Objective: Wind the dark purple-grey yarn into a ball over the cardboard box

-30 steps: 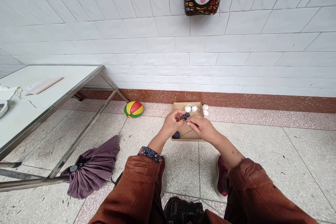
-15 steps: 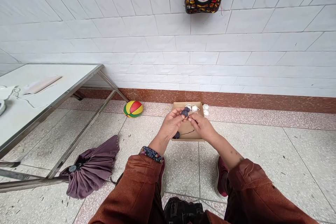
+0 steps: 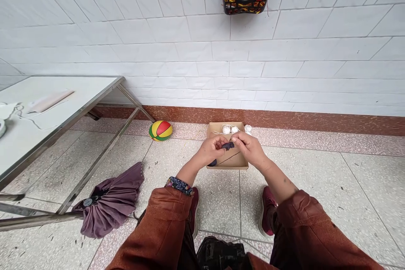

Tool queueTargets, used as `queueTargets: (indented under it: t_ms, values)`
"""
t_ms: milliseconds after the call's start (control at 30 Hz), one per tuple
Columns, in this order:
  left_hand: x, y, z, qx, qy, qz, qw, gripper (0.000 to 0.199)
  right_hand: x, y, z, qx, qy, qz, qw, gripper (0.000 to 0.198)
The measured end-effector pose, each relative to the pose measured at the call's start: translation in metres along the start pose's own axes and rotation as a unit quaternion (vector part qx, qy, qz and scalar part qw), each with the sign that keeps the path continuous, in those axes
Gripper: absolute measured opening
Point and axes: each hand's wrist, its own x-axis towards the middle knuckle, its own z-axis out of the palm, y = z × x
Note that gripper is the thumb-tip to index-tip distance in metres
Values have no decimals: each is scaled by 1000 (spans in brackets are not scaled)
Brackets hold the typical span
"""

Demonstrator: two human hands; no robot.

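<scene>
Between the fingers of my left hand [image 3: 211, 151] is a small dark piece of yarn work [image 3: 228, 146], bunched up. My right hand [image 3: 248, 148] pinches at its upper right, seemingly on a dark strand too thin to make out clearly. Below both hands lies a shallow cardboard box [image 3: 228, 167]. A dark yarn ball [image 3: 213, 163] rests in its near left corner, and a dark strand [image 3: 229, 158] runs from it up toward my right hand. White yarn balls [image 3: 226, 129] sit at the box's far side.
A ball in red, yellow and green [image 3: 160, 130] lies by the wall. To the left stands a metal-framed table [image 3: 95, 93], with a folded purple umbrella [image 3: 110, 202] on the floor by its leg. A black basket [image 3: 248, 6] hangs on the tiled wall.
The dark yarn piece has turned and come slightly lower and to the right. My right hand has moved a little up and right, and the strand from the dark ball is straighter.
</scene>
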Motion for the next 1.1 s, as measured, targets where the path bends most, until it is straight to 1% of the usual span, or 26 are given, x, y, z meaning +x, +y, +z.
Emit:
queueTargets:
  t_ms: [67,100,167,267,367,433,500,567,633,700,733,800,900,967,1033,1100]
  values:
    - [-4,4,2,-52,-54,-10,997,23,2,8,-2,-6,43,34,998,25]
    - [-5,5,3,-86,-63,-12,994,25,2,13,-1,-11,56,51,997,24]
    - [-5,8,4,-154,-46,-6,987,30,2,20,2,-27,62,81,994,24]
    - [-3,9,4,-246,1,7,969,38,0,27,10,-50,19,111,992,21]
    - [0,7,4,-282,47,9,958,39,-5,25,20,-68,-53,94,992,18]
    - [3,4,3,-257,87,15,962,36,-8,20,25,-81,-100,59,990,18]
    - [6,0,3,-193,122,24,973,32,-10,14,27,-92,-129,24,987,19]
    - [8,-4,1,-103,147,29,983,28,-11,8,26,-88,-141,-9,986,20]
    - [10,-7,-1,-10,154,32,988,25,-10,3,22,-61,-132,-39,989,20]
    - [9,-8,-2,62,136,44,988,24,-7,1,16,-25,-99,-59,993,19]
    - [8,-8,-2,85,118,51,988,23,-5,1,12,-13,-75,-60,995,19]
    - [4,-8,0,87,64,55,993,20,-1,2,6,-1,-24,-46,999,18]
    - [-2,-5,3,1,-26,21,999,21,3,7,-1,-4,38,-1,999,19]
    - [-5,-1,5,-73,-60,-1,996,24,4,12,-2,-7,68,31,997,19]
    - [-6,4,6,-140,-54,0,989,30,4,18,0,-10,81,58,995,19]
    - [-5,7,6,-202,-28,15,979,39,3,22,4,-18,66,75,995,19]
